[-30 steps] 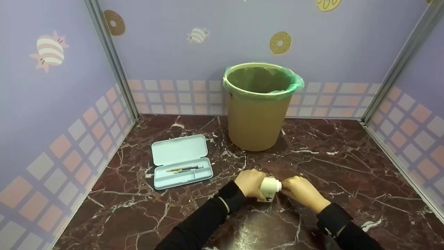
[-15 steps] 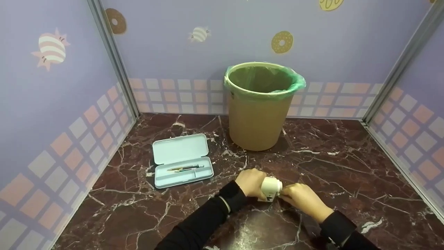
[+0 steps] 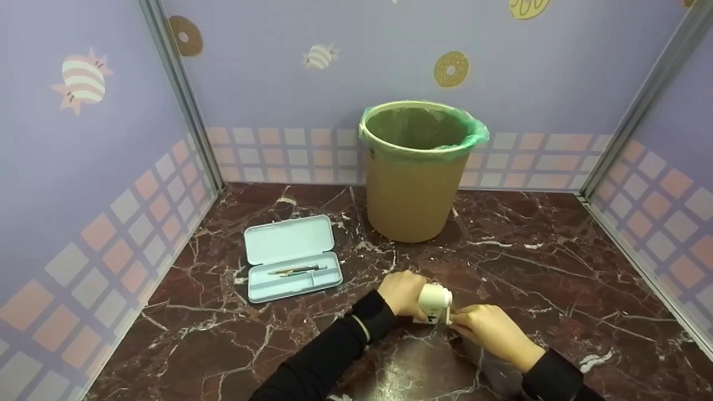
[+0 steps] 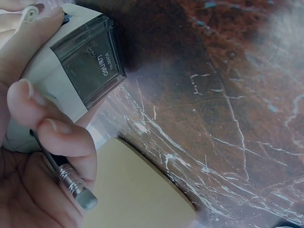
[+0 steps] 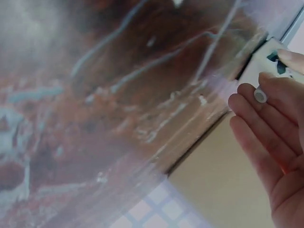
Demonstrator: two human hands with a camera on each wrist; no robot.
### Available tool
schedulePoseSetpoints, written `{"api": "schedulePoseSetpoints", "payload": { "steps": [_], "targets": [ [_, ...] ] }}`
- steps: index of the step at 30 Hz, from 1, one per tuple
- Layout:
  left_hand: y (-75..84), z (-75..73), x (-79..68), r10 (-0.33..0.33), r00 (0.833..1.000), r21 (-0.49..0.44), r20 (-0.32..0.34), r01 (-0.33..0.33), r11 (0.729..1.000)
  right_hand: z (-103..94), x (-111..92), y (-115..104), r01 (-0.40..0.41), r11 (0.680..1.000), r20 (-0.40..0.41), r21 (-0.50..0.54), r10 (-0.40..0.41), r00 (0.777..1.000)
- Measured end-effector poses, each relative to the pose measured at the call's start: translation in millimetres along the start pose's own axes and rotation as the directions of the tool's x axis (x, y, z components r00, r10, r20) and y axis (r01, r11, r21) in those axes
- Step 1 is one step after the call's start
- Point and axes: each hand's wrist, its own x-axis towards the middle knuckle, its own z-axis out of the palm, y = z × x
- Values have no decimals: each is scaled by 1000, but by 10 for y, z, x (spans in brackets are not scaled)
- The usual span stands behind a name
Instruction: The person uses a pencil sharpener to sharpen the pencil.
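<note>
A white crank pencil sharpener sits on the marbled table, gripped by my left hand. Its dark see-through shavings drawer shows in the left wrist view. Also between that hand's fingers and the sharpener is a pencil, its eraser end sticking out; the other end is hidden. My right hand pinches the sharpener's small crank handle, which hangs low on the side away from the left hand. The handle's round knob end peeks out between finger and thumb in the right wrist view.
An open light-blue pencil case with several slim pencils or pens lies to the left. Behind the hands stands a tan trash bin with a green liner. Patterned wall panels enclose the table at the back and sides.
My right hand has moved down and towards me, swinging the crank from the far side of the sharpener to its near, low position. The left hand has barely moved.
</note>
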Motion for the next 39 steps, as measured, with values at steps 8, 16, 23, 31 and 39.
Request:
{"api": "schedulePoseSetpoints", "payload": {
  "steps": [8, 16, 23, 31, 39],
  "targets": [
    [-5, 1, -13, 5, 1000, -8, 3, -5, 1000, -180, 6, -69, 44, 999, -34, -1, -44, 998],
    [0, -25, -9, -2, 1000, 1, 20, 2, 1000, -420, 71, -53, 49, 999, -36, -8, -49, 998],
    [11, -33, -5, -5, 1000, 6, 29, 4, 1000, -548, 151, -16, 32, 999, -65, -32, -34, 997],
    [6, -29, -7, 0, 1000, -3, 18, 0, 1000, -574, 247, 94, 6, 999, -41, -46, -8, 999],
    [2, -15, -4, 6, 1000, 13, 4, -6, 1000, -510, 357, 233, -16, 997, -80, -71, 10, 997]
  ]
}}
